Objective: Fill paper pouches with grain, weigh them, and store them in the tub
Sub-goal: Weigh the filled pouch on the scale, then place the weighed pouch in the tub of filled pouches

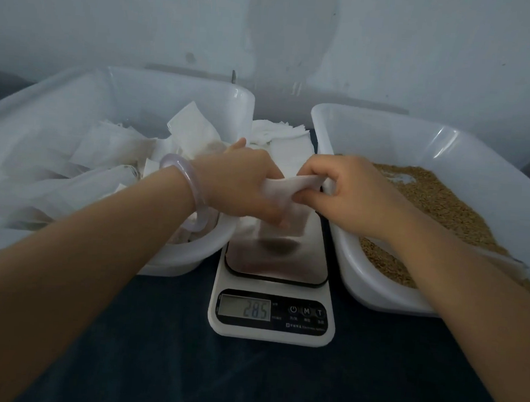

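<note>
A white paper pouch (pixel 291 202) stands on the steel platform of a white digital scale (pixel 271 314), whose display reads 285. My left hand (pixel 243 183) grips the pouch's top from the left, thumb down its side. From the right, my right hand (pixel 343 190) pinches the same top edge with curled fingers. To the left stands a white tub (pixel 191 252) holding several white pouches (pixel 103 161). On the right, another white tub (pixel 376 290) holds brown grain (pixel 439 206).
A stack of flat white pouches (pixel 280 136) lies behind the scale between the two tubs. Everything sits on a dark blue cloth (pixel 245 381). A pale wall (pixel 269 38) rises close behind. A pale bangle (pixel 192 192) circles my left wrist.
</note>
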Motion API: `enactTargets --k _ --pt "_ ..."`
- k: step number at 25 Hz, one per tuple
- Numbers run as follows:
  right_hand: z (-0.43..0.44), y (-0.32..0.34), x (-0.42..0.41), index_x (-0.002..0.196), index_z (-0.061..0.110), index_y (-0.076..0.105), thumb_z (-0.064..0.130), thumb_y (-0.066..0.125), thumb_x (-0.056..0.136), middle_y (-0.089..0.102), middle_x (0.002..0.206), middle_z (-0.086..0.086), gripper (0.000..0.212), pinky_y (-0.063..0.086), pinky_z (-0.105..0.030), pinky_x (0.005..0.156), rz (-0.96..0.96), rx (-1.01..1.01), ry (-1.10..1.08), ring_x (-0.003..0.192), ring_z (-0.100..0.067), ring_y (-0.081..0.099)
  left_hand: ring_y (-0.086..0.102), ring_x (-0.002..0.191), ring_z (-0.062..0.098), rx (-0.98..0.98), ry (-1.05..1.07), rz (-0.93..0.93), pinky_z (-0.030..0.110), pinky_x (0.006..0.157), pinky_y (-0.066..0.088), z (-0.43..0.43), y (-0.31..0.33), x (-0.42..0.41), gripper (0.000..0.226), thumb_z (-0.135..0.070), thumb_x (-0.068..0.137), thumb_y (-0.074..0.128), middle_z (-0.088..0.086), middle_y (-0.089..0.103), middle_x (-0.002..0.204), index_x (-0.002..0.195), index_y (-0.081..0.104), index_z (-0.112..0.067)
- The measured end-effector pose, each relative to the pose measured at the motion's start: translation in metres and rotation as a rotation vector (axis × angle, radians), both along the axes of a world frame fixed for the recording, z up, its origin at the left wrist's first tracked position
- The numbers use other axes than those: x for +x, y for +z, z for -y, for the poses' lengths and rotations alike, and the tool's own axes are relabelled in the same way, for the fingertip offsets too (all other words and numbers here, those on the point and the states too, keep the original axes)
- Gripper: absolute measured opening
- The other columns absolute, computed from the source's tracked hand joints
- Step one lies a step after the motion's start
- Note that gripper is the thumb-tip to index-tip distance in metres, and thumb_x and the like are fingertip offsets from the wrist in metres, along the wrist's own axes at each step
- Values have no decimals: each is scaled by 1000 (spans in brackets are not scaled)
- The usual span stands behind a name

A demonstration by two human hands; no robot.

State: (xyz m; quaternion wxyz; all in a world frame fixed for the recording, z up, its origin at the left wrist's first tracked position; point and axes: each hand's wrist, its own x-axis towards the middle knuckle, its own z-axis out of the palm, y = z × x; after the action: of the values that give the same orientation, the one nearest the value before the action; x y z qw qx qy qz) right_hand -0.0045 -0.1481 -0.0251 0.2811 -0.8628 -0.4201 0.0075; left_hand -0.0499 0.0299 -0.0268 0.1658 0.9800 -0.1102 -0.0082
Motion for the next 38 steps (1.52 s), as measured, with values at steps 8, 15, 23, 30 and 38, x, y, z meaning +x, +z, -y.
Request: enactTargets --k 8,15,23,30,38 --pt "0 2 -4 91 27 64 37 71 75 65 83 14 20 45 -17 67 -14 178 -8 79 -2 59 45 50 9 -173 66 39 26 54 37 -4 6 -2 30 -34 80 68 -7 47 49 55 58 -20" --pt "2 -1 4 98 37 55 28 68 82 65 88 22 22 37 1 79 -16 353 -86 86 9 59 44 50 3 -704 407 403 18 51 35 -41 26 -1 25 -30 75 64 -14 49 51 54 53 -22" --pt "1 -2 5 94 38 56 18 66 85 65 83 24 24 36 1 73 -12 355 -58 81 6 60 54 83 26 -765 1021 316 41 86 53 -126 6 2 19 -9 89 47 10 54 88 71 48 -16" --pt "3 -4 6 92 38 56 18 65 85 66 85 20 23 36 2 72 -18 329 -62 80 6 60 51 71 25 -187 1055 -7 27 54 35 -112 4 -7 31 -3 91 46 7 45 67 61 41 -7" --pt "2 -4 8 93 36 57 19 65 85 67 79 17 20 37 0 70 -3 318 -105 78 5 59 45 118 32 -161 583 684 28 100 25 -73 15 11 27 -18 87 61 13 62 117 112 64 -9"
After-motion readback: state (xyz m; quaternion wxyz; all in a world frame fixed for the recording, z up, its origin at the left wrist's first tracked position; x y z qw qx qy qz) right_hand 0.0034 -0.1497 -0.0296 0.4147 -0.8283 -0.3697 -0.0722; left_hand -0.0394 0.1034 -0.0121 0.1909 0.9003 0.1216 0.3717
